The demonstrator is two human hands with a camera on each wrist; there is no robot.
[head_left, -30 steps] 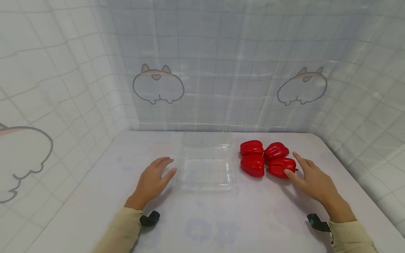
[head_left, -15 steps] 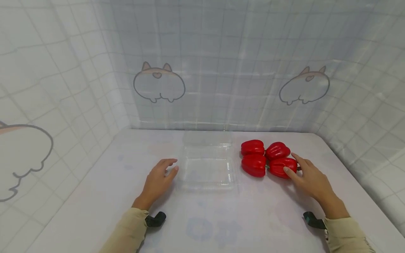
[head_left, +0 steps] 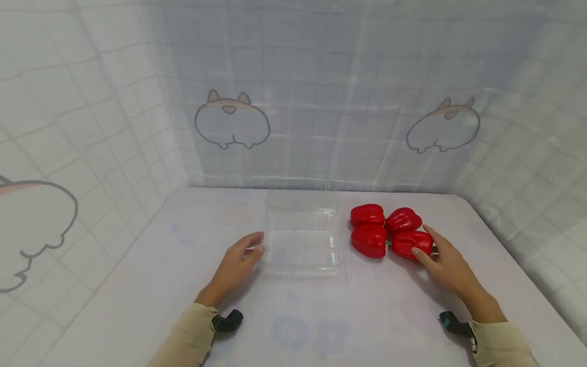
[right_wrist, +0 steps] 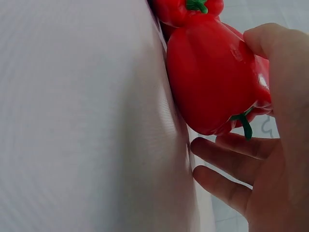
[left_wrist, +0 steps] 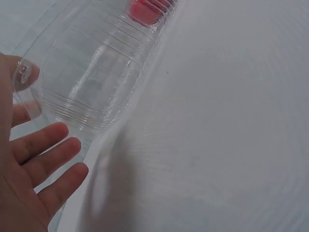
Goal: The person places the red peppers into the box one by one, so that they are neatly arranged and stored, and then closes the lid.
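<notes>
My right hand (head_left: pixel 451 267) is at the stem end of the front-right red bell pepper (head_left: pixel 410 243), thumb on its near side and index finger on its far side. In the right wrist view the thumb lies against that pepper's skin, while the other fingers spread out below its green stem. At the left edge of a clear plastic clamshell container (head_left: pixel 300 250) is my left hand (head_left: pixel 236 265), fingers loosely extended. The left wrist view shows the thumb and index finger through the container's clear rim, with the other fingers apart from it.
Three more red bell peppers, one front left (head_left: pixel 368 241), one back left (head_left: pixel 367 215) and one back right (head_left: pixel 403 220), lie close together right of the container. The container's lid (head_left: pixel 300 201) lies folded back. Cloth-covered walls (head_left: pixel 293 142) close in the white table (head_left: pixel 293 306).
My left hand has moved right to the container's left edge. My right hand has closed in slightly around the front-right bell pepper. The peppers and container keep their arrangement.
</notes>
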